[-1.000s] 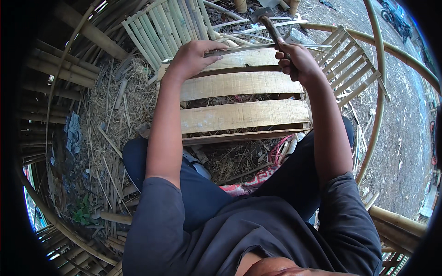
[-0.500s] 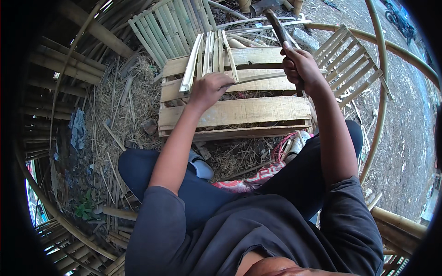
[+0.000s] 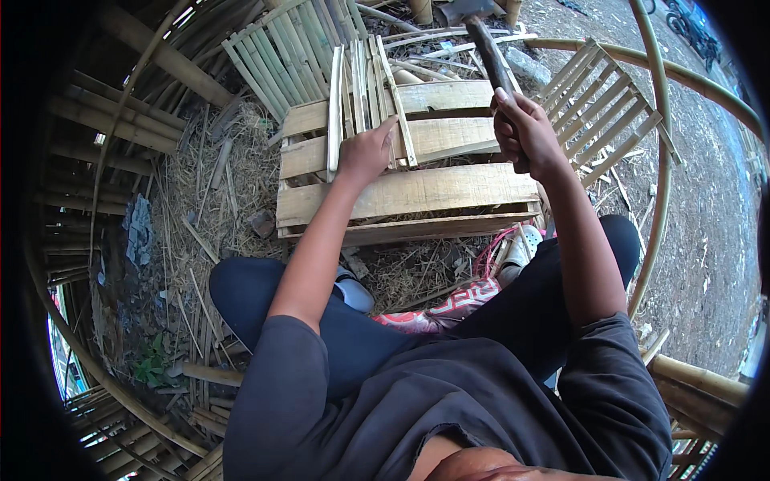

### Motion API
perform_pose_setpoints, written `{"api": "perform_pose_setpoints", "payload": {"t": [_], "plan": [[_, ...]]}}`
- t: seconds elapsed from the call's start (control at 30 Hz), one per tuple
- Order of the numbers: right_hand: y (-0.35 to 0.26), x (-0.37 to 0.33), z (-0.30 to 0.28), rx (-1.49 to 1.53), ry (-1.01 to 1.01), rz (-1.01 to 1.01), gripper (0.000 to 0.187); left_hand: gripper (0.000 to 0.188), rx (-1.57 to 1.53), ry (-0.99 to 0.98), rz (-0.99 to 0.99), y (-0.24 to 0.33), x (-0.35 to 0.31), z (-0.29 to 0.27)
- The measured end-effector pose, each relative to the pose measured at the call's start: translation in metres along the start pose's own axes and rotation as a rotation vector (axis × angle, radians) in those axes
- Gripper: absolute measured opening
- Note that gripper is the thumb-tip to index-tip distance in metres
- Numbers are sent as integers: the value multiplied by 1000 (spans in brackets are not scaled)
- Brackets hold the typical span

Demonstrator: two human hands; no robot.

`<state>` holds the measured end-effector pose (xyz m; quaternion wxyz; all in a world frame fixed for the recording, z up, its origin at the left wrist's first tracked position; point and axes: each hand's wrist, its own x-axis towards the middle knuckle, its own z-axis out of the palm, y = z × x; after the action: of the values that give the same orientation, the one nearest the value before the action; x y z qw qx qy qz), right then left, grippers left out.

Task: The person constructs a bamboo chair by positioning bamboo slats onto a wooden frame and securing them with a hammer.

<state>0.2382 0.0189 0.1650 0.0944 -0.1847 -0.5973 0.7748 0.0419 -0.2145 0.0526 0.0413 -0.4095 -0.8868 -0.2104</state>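
My right hand (image 3: pixel 525 135) grips the dark handle of a hammer (image 3: pixel 487 52), raised above the right side of a low wooden crate-like bench (image 3: pixel 433 192). The hammer's grey head is at the far end, near the top of the view. My left hand (image 3: pixel 367 154) is closed over the near ends of a bundle of narrow bamboo slats (image 3: pixel 358 88), its index finger stretched along them. Its other fingers are partly hidden. The slats lie lengthwise on the bench, pointing away from me. A thin bamboo strip (image 3: pixel 461 151) lies across the boards between my hands.
A slatted bamboo panel (image 3: pixel 281 56) leans behind the bench at left; another slatted frame (image 3: pixel 601 104) stands at right. Curved bamboo poles (image 3: pixel 662 160) border the work spot. Straw and scraps (image 3: pixel 208 184) litter the ground. A red patterned sack (image 3: pixel 449 309) lies between my legs.
My left hand has shifted slightly right and turned, its index finger now extended. The slat bundle has swung more upright, and the cross strip's left end is less visible. The hammer remains raised.
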Motion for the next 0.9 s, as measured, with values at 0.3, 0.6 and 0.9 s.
{"api": "perform_pose_setpoints", "payload": {"t": [0.3, 0.6, 0.9], "plan": [[32, -7, 0, -465, 107, 206, 42, 43, 43, -7, 225, -20, 27, 38], [92, -27, 2, -1056, 7, -38, 55, 57, 142, -236, 152, -29, 37, 48], [102, -32, 12, -1258, 14, -57, 50, 43, -352, -173, 44, -47, 46, 52]]}}
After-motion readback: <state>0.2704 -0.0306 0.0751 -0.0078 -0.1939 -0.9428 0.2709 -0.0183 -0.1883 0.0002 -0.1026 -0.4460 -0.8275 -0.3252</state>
